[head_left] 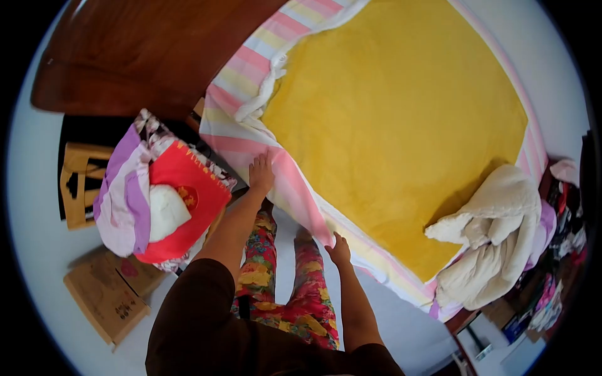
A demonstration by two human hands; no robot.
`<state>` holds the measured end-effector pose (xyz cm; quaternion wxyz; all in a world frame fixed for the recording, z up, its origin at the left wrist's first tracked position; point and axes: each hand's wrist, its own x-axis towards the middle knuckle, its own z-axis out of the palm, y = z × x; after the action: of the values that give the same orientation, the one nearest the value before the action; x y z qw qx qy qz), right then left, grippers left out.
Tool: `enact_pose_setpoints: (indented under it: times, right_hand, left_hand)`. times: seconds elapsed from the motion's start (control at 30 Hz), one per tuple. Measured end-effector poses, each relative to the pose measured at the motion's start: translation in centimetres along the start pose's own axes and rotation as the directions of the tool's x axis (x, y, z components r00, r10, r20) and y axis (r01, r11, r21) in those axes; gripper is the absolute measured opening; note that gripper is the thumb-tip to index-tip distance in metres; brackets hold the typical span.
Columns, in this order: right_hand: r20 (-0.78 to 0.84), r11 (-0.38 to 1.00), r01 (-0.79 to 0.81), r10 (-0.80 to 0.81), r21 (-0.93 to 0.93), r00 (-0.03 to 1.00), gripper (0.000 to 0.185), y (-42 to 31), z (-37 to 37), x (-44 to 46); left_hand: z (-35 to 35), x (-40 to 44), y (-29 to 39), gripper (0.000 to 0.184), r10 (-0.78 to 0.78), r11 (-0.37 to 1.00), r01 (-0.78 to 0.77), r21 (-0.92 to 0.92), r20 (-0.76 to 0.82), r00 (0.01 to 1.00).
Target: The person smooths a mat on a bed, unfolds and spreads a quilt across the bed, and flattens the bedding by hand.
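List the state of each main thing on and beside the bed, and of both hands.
Yellow cover: spread mostly flat.
Striped sheet: beneath the yellow cover, hanging over the near side.
Cream quilt: bunched at a corner.
Red cloth: piled with other bedding.
Pink-and-purple cloth: draped on the pile.
Left hand: open, resting on the striped sheet.
Right hand: at the sheet's edge, grip unclear.

A glossy wooden panel (pixel 138 53) spans the upper left. Below it, a white bundle (pixel 167 213) lies on a red item (pixel 210 216) with gold lettering, against purple-and-pink fabric (pixel 119 203), near a wooden chair (pixel 76 203). A cardboard box (pixel 103 294) sits lower; mixed clothes (pixel 555 294) crowd the far right.
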<state>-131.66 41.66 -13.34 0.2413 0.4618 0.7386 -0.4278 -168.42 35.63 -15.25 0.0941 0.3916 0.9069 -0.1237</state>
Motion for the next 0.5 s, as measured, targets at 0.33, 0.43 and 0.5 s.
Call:
enact_pose_setpoints:
  times: [0.33, 0.43, 0.5]
  right_hand:
    - [-0.159, 0.980, -0.155, 0.134, -0.128, 0.978, 0.076, -6.0, 4.5, 5.5]
    - [-0.010, 0.949, -0.102, 0.103, -0.297, 0.995, 0.073, -7.0, 6.3, 4.7]
    - [0.203, 0.950, -0.064, 0.131, -0.307, 0.970, 0.065, -7.9, 6.1, 4.3]
  left_hand:
    - [0.6, 7.2, -9.9, 0.029, 0.655, 0.571, -0.804, -0.167, 0.682, 0.324]
    - [-1.0, 6.8, -13.0, 0.027, 0.348, 0.499, -0.854, -0.150, 0.937, 0.038]
    - [-0.6, 7.3, -10.4, 0.026, 0.087, 0.584, -0.810, -0.046, 0.996, 0.007]
